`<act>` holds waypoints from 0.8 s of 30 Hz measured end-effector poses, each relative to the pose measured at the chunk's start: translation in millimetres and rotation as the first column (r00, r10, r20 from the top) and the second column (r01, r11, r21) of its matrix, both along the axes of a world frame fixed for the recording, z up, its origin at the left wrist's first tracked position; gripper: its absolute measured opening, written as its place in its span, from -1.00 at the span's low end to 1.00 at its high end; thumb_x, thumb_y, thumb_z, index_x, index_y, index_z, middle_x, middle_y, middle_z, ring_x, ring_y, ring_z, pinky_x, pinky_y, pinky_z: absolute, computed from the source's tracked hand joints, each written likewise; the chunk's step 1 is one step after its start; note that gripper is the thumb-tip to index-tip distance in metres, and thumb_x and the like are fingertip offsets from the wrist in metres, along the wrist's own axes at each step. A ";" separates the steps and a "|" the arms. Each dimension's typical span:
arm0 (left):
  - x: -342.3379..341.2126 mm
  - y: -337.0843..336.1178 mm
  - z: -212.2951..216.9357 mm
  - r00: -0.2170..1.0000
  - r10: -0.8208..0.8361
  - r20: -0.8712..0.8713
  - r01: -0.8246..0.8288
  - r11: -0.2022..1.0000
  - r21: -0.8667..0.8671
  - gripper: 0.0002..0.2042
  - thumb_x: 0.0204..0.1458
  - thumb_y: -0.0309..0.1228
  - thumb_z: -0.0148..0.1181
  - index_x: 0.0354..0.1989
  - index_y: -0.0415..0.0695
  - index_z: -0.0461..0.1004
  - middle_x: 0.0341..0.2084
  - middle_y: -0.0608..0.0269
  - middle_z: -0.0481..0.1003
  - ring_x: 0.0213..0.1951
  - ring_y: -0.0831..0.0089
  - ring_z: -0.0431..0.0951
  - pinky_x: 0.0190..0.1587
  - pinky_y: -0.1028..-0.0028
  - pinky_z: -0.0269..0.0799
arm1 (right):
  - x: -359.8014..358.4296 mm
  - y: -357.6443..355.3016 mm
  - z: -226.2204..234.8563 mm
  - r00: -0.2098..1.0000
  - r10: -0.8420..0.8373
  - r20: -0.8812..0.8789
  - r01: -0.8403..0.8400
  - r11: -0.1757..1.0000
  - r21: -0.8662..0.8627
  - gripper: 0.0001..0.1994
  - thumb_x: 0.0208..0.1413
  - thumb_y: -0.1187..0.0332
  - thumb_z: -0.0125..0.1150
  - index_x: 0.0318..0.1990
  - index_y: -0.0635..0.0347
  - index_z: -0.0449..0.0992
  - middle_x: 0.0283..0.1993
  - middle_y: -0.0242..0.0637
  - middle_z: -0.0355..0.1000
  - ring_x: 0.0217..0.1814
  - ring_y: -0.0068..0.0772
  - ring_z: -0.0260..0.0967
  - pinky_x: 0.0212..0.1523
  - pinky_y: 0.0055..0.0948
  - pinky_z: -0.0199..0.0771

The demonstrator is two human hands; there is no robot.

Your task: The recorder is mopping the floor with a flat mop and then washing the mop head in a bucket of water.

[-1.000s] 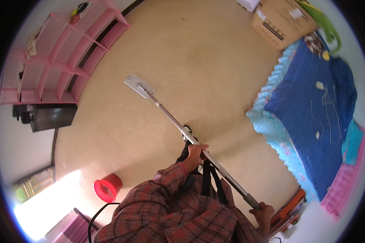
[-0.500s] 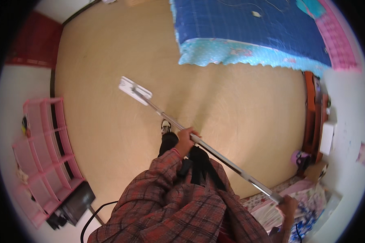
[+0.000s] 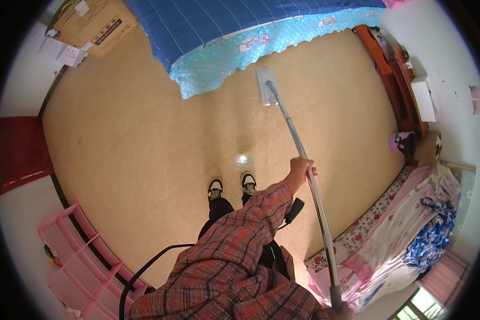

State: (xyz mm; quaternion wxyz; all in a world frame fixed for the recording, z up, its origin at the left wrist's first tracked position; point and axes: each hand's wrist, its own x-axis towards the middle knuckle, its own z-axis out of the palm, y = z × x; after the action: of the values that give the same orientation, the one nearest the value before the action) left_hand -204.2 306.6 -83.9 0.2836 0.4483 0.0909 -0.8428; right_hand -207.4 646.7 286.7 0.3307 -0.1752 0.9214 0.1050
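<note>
A flat floor mop [image 3: 321, 218] with a long silver handle is held in both my hands. My left hand [image 3: 300, 174] is closed round the middle of the handle, its arm reaching across in a plaid sleeve. At the bottom edge, my right hand [image 3: 342, 311] is closed at the grey grip end, mostly cut off by the frame. The white rectangular mop head [image 3: 262, 88] lies on the tan floor [image 3: 128, 138], just beside the hanging light-blue bed skirt [image 3: 224, 64].
The blue-covered bed [image 3: 208, 21] stands ahead. A brown shelf unit [image 3: 397, 80] and a purple bin [image 3: 400, 142] line the right wall. A cloth-strewn bed [image 3: 378, 240] is at lower right. Pink shelving [image 3: 85, 245] and a cardboard box [image 3: 98, 29] stand left.
The mop head has swung from the left over to the right, near the bed skirt. My left hand has moved right with the handle, and the whole view has turned.
</note>
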 end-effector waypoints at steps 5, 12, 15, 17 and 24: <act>-2.7 -52.3 -26.3 0.972 -0.215 0.094 0.228 0.962 -0.152 -0.79 -0.27 -0.65 0.13 -0.48 -0.29 0.21 -0.61 0.08 0.30 -0.60 0.26 0.42 -0.54 0.13 0.48 | 44.7 -112.4 -77.6 0.969 0.240 -0.053 -0.238 0.971 0.033 -0.55 -0.31 0.20 0.27 -0.33 0.38 0.31 -0.48 0.15 0.35 -0.40 0.19 0.32 -0.37 -0.03 0.27; 22.0 -61.5 -45.7 0.932 -0.237 0.273 0.315 0.903 -0.291 -0.80 -0.35 -0.74 0.09 -0.57 -0.29 0.20 -0.70 0.11 0.26 -0.70 0.24 0.37 -0.59 -0.07 0.43 | 49.3 -136.2 -94.2 0.936 0.342 -0.084 -0.335 0.938 0.086 -0.66 -0.35 0.33 0.26 -0.40 0.32 0.31 -0.52 0.09 0.36 -0.40 0.16 0.34 -0.37 -0.03 0.32; 23.8 -14.9 -39.9 0.948 -0.212 0.238 0.275 0.921 -0.275 -0.82 -0.44 -0.73 0.09 -0.70 -0.25 0.22 -0.78 0.19 0.26 -0.77 0.35 0.32 -0.73 0.24 0.29 | 24.0 -91.5 -66.6 0.828 0.528 -0.189 -0.503 0.848 0.167 -0.79 -0.43 0.51 0.11 -0.50 0.27 0.29 -0.66 -0.01 0.32 -0.55 0.08 0.31 -0.50 -0.04 0.29; 37.3 16.3 -13.9 0.969 -0.170 0.178 0.204 0.959 -0.195 -0.82 -0.51 -0.71 0.11 -0.79 -0.22 0.23 -0.83 0.25 0.26 -0.80 0.42 0.29 -0.80 0.43 0.16 | 15.9 -84.4 -36.7 0.766 0.605 -0.217 -0.562 0.794 0.232 -0.82 -0.45 0.52 0.09 -0.56 0.23 0.29 -0.75 -0.08 0.28 -0.66 0.03 0.28 -0.59 -0.10 0.27; 111.8 71.7 19.4 0.997 -0.001 0.075 0.010 0.992 -0.122 -0.88 -0.36 -0.71 0.13 -0.70 -0.30 0.31 -0.73 0.10 0.37 -0.68 0.34 0.42 -0.67 0.41 0.35 | -15.2 -98.6 17.0 0.531 0.783 -0.324 -0.734 0.616 0.285 -0.89 -0.34 0.57 0.05 -0.67 0.17 0.25 -0.74 -0.17 0.27 -0.70 -0.10 0.29 -0.68 -0.21 0.23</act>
State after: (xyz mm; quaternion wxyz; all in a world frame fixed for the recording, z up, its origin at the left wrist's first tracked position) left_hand -92.4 378.3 -64.5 0.3115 0.4617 0.0271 -0.8301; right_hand -222.6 548.1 303.7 0.0562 -0.5120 0.7931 0.3250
